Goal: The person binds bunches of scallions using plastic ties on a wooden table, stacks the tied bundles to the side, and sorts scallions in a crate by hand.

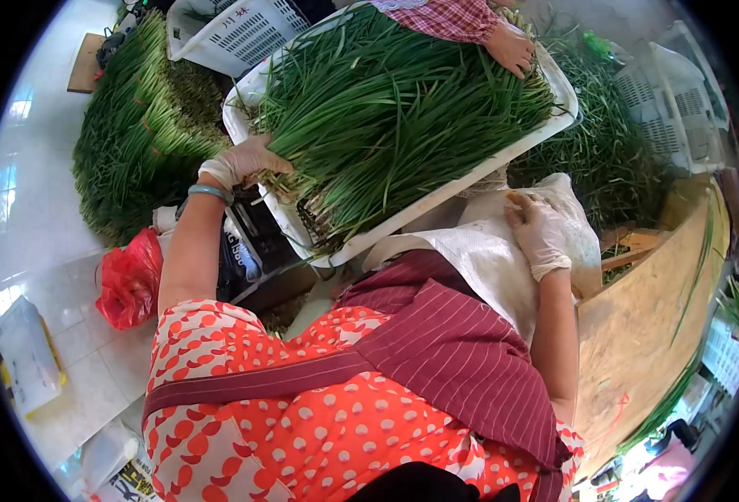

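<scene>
A white plastic tray (461, 171) in front of me is heaped with long green garlic chives (386, 109). My left hand (248, 161), in a thin pale glove, is at the tray's left end, its fingers closed around the pale stem ends of some chives; part of the grip is hidden. A white woven sack (503, 259) covers my lap. On it rests my right hand (539, 233), also gloved, with fingers loosely bent and nothing visible in them. Across the tray, another person's bare hand (510, 48) lies on the right end of the chives.
Bundled chives (139, 125) are stacked on the floor at left, near a red plastic bag (129, 280). A white basket (240, 33) stands behind the tray. Loose greens (603, 142) are piled at right, beside a wooden board (645, 309) and another white crate (679, 109).
</scene>
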`<state>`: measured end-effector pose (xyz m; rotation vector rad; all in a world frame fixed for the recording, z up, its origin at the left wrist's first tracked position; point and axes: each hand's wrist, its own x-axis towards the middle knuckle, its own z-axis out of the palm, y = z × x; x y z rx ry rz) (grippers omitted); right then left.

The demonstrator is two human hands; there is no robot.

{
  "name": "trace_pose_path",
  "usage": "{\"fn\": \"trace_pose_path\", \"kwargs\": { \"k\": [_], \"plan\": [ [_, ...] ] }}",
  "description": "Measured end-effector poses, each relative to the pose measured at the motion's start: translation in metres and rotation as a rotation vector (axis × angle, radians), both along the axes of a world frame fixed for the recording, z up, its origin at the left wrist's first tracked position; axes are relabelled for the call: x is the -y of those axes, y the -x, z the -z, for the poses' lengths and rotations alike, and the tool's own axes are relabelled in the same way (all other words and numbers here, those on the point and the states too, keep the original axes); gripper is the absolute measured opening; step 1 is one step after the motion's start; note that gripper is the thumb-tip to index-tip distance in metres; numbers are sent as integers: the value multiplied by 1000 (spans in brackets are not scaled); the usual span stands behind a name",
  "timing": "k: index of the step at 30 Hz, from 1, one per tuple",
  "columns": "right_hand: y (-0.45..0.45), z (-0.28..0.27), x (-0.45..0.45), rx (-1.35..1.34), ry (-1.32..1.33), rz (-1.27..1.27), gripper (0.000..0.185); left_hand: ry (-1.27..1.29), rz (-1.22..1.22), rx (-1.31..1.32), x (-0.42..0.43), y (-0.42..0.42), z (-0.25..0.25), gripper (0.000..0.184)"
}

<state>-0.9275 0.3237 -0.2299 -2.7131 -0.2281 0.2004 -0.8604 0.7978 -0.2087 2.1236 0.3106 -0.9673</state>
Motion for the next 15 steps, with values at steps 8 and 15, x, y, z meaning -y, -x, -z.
{"fn": "trace_pose_path", "kwargs": {
  "k": [8,15],
  "plan": [
    [0,9,1,-6,15,10,28,29,-87,271,17,50,93,92],
    [-10,-25,-29,-128,-156,-45,31,-82,109,-78,7,-3,-9,83]
  ]
}}
